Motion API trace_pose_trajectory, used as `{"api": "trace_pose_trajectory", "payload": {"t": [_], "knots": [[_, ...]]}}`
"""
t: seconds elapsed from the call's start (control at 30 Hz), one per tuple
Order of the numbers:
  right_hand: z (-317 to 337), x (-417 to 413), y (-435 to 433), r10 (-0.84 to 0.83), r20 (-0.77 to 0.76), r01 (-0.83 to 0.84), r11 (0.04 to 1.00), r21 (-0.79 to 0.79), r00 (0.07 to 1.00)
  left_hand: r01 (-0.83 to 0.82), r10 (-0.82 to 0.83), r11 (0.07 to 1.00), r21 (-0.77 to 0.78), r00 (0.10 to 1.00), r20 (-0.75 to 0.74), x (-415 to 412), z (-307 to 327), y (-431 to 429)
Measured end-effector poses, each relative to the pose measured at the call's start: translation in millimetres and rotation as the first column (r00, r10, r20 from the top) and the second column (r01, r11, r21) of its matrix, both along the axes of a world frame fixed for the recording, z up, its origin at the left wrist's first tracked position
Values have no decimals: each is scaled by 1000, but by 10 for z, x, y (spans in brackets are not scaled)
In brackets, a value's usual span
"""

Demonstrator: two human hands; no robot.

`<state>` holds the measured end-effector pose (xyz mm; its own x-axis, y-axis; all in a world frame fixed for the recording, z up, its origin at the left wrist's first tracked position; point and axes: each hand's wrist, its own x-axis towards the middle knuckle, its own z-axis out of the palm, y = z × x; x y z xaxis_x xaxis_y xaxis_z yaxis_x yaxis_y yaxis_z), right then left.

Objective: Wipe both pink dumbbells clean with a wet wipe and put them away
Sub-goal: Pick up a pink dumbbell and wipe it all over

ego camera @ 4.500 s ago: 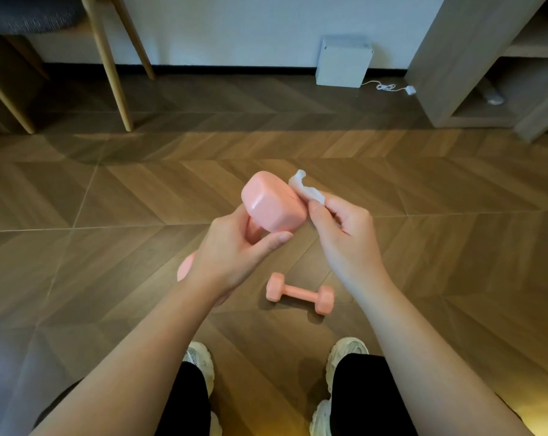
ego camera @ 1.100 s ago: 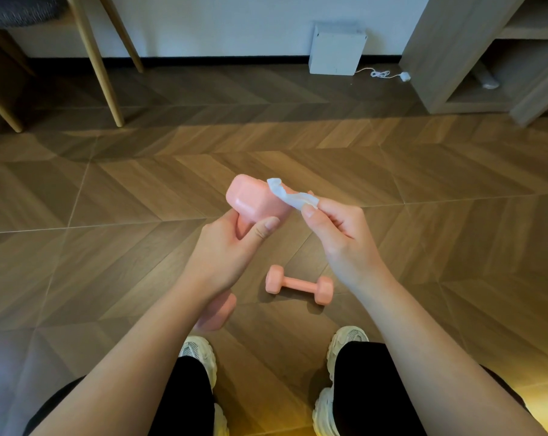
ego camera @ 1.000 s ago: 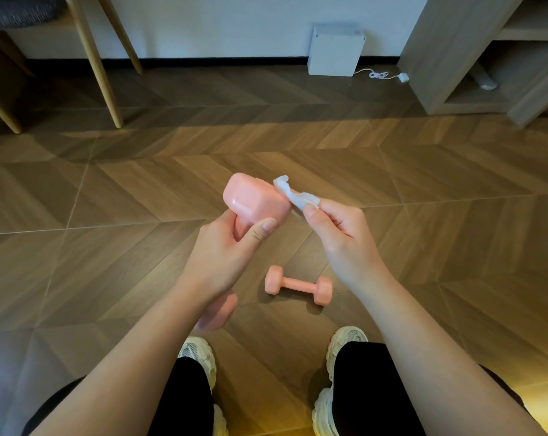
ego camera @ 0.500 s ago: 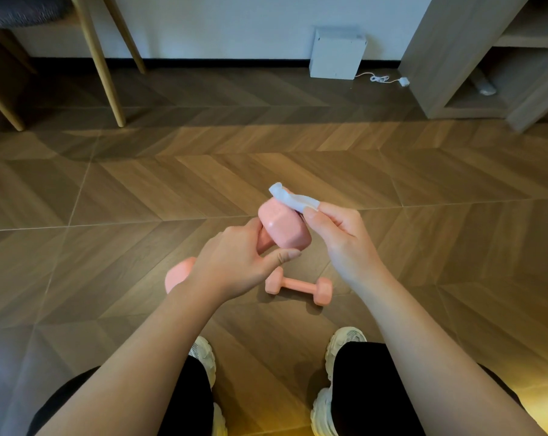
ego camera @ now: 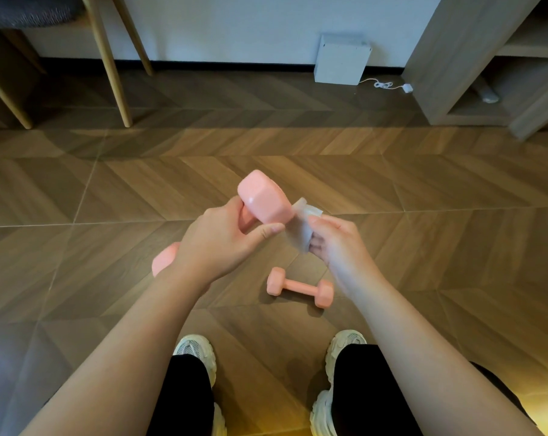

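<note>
My left hand (ego camera: 216,243) grips the pink hexagon-ended dumbbell (ego camera: 263,198), long axis slanting up; my right hand (ego camera: 338,243) pinches the crumpled white wet wipe (ego camera: 302,229) against its upper end.

I see two pink dumbbells (ego camera: 264,198) (ego camera: 300,287), a white wet wipe (ego camera: 301,228), brown chevron-patterned floor (ego camera: 423,196), black trousers (ego camera: 370,391), and cream sneakers (ego camera: 345,344).
</note>
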<state>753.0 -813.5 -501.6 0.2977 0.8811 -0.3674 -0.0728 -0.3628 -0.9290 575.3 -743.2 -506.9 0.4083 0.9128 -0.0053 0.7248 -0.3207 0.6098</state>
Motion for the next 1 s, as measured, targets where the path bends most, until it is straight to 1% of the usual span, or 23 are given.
{"api": "trace_pose_trajectory", "payload": {"t": [0.07, 0.13, 0.2, 0.27, 0.33, 0.37, 0.43, 0.47, 0.5, 0.57, 0.67, 0.73, 0.83, 0.87, 0.93, 0.97, 1.0], "knots": [[18, 26, 13, -70, -156, 63, 997, -50, 985, 58, -56, 998, 35, 997, -58, -16, -14, -18], [6, 45, 24, -103, -267, 78, 992, -104, 958, 105, -99, 993, 51, 991, -93, -14, -34, -45], [32, 35, 20, -130, -312, 86, 985, -149, 941, 151, -140, 986, 75, 981, -136, 0, -34, -69], [17, 68, 29, -111, -315, 70, 988, -138, 943, 214, -193, 973, 89, 961, -196, 9, -25, -70], [30, 130, 10, 15, -287, -40, 996, -81, 958, 272, -246, 959, 82, 940, -237, 14, -20, -61], [44, 161, -7, 109, -251, -129, 990, -63, 962, 300, -273, 951, 79, 929, -250, 9, -25, -56], [47, 204, -43, 289, -204, -309, 948, -73, 935, 368, -330, 926, 90, 900, -285, 1, -59, -40], [28, 215, -61, 347, -196, -367, 927, -79, 917, 400, -356, 911, 96, 883, -304, -6, -76, -43], [11, 213, -75, 369, -187, -389, 918, -78, 910, 426, -376, 899, 98, 868, -325, -11, -85, -50], [1, 170, -86, 341, -175, -360, 929, -88, 924, 449, -391, 889, 93, 849, -355, -22, -95, -65], [-8, 95, -96, 267, -197, -297, 944, -143, 943, 426, -370, 901, 80, 852, -371, -18, -104, -100], [8, 42, -105, 173, -240, -221, 957, -190, 955, 400, -330, 908, 125, 867, -374, -18, -121, -114], [19, 8, -112, 22, -317, -103, 965, -242, 948, 332, -236, 904, 270, 914, -331, -31, -151, -118], [32, 8, -116, -31, -351, -63, 965, -254, 936, 307, -207, 888, 341, 931, -300, -36, -160, -121], [45, 32, -120, -143, -418, 28, 962, -270, 897, 257, -166, 826, 502, 962, -219, -30, -158, -143], [62, 46, -117, -184, -442, 67, 961, -267, 878, 229, -159, 796, 561, 972, -171, -32, -154, -161], [86, 62, -116, -205, -456, 94, 963, -254, 866, 181, -147, 795, 579, 984, -105, -29, -124, -190]]}}
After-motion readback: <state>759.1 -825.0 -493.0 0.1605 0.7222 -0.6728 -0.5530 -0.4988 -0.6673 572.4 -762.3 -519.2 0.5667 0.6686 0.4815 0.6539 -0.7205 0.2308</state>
